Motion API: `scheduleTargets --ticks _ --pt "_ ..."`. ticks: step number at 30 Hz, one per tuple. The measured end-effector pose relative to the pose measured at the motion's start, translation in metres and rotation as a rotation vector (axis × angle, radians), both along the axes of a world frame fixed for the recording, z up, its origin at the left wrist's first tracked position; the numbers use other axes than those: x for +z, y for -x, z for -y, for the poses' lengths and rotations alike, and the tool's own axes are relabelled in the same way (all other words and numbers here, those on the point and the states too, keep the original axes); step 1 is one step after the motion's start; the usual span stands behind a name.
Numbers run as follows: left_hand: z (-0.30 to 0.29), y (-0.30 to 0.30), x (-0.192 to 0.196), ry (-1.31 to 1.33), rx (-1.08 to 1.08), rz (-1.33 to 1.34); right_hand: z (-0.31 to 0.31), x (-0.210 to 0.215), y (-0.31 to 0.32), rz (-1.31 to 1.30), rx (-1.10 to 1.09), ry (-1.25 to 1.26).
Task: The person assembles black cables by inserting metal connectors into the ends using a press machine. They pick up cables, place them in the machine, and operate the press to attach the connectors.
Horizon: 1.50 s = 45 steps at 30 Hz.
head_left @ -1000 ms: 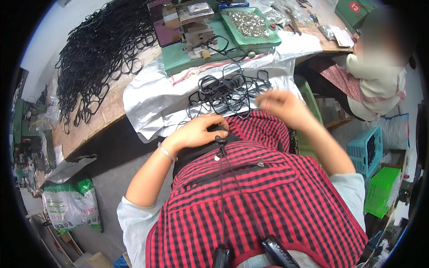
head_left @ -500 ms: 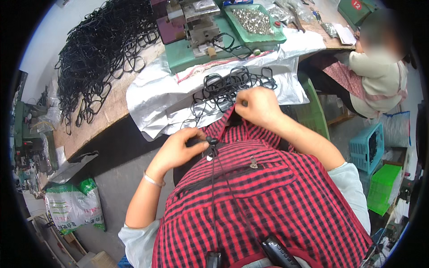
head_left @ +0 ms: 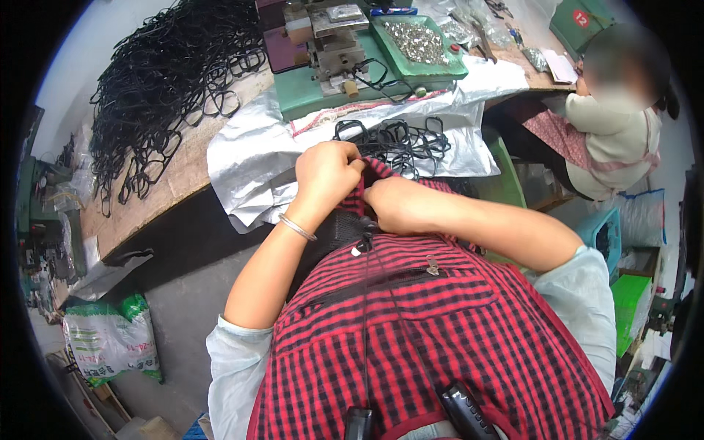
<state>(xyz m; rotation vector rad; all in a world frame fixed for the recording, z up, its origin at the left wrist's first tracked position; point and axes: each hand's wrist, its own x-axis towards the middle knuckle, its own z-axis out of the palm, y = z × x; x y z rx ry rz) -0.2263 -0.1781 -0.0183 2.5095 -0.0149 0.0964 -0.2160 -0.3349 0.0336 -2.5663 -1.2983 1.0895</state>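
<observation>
A red and black checked apron (head_left: 381, 315) covers my front. My left hand (head_left: 328, 174), with a silver bangle at the wrist, is closed on the apron's lifted hem. Just to its right, my right hand (head_left: 396, 205) is curled against the same raised cloth; its fingertips are hidden in the folds. A black cord with a toggle (head_left: 367, 226) hangs over the apron just below my hands. Beyond them, several black eyeglass frames (head_left: 396, 143) lie on a silvery sheet (head_left: 246, 158), touched by neither hand.
A green bench machine (head_left: 334, 62) stands at the back, beside a green tray (head_left: 449, 67) of small metal parts. A large heap of black frames (head_left: 169, 81) covers the bench's left side. A co-worker (head_left: 605, 125) sits at the right. White-green sacks (head_left: 110, 341) stand on the floor.
My left hand has moved up and right from beside the cord toggle to the apron's hem. My right hand has come down slightly and left, so both now meet at the cloth.
</observation>
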Motion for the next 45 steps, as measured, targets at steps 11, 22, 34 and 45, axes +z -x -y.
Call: scheduleTargets --ticks 11,22,34,45 --pt "0.009 0.012 0.003 -0.130 -0.075 0.102 0.005 -0.086 0.000 0.192 -0.010 0.228" --pt "0.016 0.014 -0.001 -0.188 -0.145 0.144 0.023 -0.099 -0.013 0.182 -0.081 0.119" --pt "0.010 0.013 -0.002 -0.221 -0.175 0.239 0.009 -0.008 0.018 0.435 0.249 -0.012" --pt "-0.006 -0.030 0.058 0.444 -0.393 -0.100 0.133 0.146 -0.060 -0.400 -0.888 -0.754"
